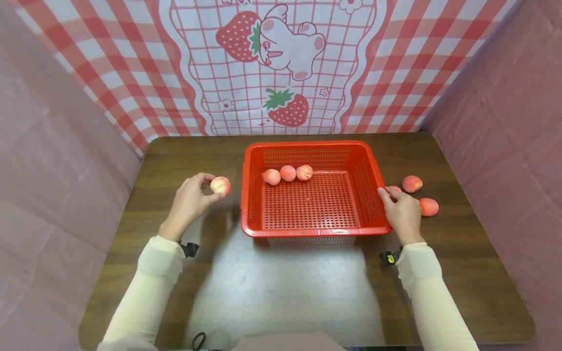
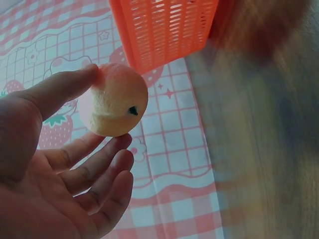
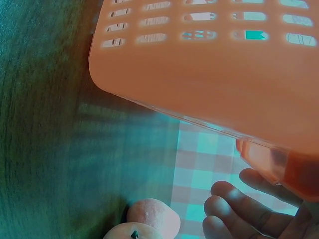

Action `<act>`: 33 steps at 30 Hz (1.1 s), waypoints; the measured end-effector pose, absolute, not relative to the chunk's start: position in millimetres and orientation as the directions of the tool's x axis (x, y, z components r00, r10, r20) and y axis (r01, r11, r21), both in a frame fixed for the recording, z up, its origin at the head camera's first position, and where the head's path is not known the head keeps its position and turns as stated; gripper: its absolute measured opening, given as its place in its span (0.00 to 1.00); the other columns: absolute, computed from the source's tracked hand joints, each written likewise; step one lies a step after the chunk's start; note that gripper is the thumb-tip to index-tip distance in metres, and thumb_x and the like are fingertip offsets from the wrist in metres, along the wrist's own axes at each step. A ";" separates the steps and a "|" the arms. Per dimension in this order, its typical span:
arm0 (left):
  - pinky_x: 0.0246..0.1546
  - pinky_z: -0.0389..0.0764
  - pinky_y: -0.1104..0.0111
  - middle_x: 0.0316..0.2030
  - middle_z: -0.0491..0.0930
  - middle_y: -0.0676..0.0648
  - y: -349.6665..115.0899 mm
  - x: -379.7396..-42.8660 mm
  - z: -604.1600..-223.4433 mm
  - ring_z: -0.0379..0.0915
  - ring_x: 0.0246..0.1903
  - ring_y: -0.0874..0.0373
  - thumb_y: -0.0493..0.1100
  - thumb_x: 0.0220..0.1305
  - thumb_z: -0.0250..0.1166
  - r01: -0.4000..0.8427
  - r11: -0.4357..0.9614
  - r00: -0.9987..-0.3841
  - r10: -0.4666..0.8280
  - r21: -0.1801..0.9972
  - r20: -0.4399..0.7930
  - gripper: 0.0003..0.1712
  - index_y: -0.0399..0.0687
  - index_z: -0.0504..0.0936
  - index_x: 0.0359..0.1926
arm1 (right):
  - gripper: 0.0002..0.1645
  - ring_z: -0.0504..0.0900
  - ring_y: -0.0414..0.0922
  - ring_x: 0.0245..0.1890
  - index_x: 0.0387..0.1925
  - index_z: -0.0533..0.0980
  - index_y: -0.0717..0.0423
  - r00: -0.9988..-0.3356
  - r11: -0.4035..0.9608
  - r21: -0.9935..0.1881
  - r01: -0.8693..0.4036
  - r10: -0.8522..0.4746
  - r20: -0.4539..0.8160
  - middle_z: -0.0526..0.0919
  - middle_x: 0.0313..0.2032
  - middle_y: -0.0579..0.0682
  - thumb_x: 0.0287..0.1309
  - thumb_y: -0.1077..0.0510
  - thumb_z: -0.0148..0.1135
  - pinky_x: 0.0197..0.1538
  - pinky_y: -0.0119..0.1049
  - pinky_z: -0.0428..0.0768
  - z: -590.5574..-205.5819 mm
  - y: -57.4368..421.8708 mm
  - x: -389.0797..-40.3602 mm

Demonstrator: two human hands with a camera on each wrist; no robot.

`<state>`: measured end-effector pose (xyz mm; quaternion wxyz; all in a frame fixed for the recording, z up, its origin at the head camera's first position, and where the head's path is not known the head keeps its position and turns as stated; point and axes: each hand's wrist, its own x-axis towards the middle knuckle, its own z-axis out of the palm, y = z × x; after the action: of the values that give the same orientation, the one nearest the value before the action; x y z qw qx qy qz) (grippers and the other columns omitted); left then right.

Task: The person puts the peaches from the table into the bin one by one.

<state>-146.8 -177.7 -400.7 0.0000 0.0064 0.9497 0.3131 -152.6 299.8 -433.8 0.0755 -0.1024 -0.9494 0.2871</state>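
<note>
At the left of the head view, my left hand [image 1: 190,199] pinches a peach [image 1: 220,185] between thumb and fingertips, above the wooden table. The left wrist view shows the peach's dark stem spot, with the thumb on one side and the fingers on the other. My right hand [image 1: 401,214] grips the right rim of a red plastic basket [image 1: 307,232], thumb on the rim and fingers outside. Inside the basket, three peaches [image 1: 288,173] sit in a row near the back left.
Right of the basket lie two peaches, one farther back [image 1: 412,184] and one nearer [image 1: 428,207]; another [image 1: 395,189] is partly hidden behind my right hand. A checked strawberry cloth [image 1: 175,73] hangs behind the table [image 1: 456,273]. Pink cloth [image 1: 496,122] flanks both sides.
</note>
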 end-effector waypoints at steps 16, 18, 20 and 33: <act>0.56 0.69 0.49 0.48 0.81 0.36 -165.8 -161.3 -388.0 0.74 0.50 0.42 0.48 0.55 0.71 0.019 0.750 -0.996 -0.047 0.661 0.082 0.30 0.38 0.76 0.56 | 0.30 0.79 0.60 0.34 0.53 0.80 0.62 -0.965 0.815 -0.560 0.153 0.245 0.093 0.86 0.40 0.66 0.68 0.41 0.52 0.34 0.41 0.72 -432.2 300.1 -151.7; 0.56 0.68 0.49 0.48 0.81 0.36 -165.3 -163.6 -385.4 0.75 0.50 0.42 0.48 0.56 0.71 0.018 0.745 -0.994 -0.056 0.667 0.090 0.30 0.38 0.76 0.56 | 0.30 0.79 0.61 0.36 0.53 0.80 0.62 -0.966 0.815 -0.560 0.152 0.242 0.091 0.85 0.42 0.66 0.69 0.41 0.52 0.37 0.45 0.74 -432.9 300.1 -151.3; 0.56 0.69 0.49 0.48 0.81 0.36 -164.8 -166.2 -382.9 0.75 0.50 0.43 0.48 0.56 0.71 0.027 0.744 -0.993 -0.055 0.668 0.102 0.30 0.38 0.76 0.56 | 0.31 0.80 0.63 0.39 0.55 0.79 0.62 -0.967 0.811 -0.564 0.157 0.242 0.078 0.85 0.44 0.66 0.69 0.41 0.51 0.41 0.50 0.77 -433.7 300.0 -150.8; 0.57 0.70 0.50 0.49 0.82 0.38 -156.9 -180.3 -368.4 0.76 0.51 0.44 0.52 0.57 0.71 0.049 0.739 -0.989 -0.056 0.672 0.134 0.32 0.40 0.77 0.58 | 0.29 0.80 0.66 0.43 0.54 0.79 0.60 -0.963 0.811 -0.568 0.141 0.244 0.110 0.85 0.45 0.65 0.69 0.42 0.52 0.48 0.56 0.76 -434.4 298.1 -151.7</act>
<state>-180.3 -156.9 -368.4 -0.0730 -0.0019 0.9297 0.3611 -151.7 298.1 -434.4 0.0891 -0.1016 -0.9473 0.2905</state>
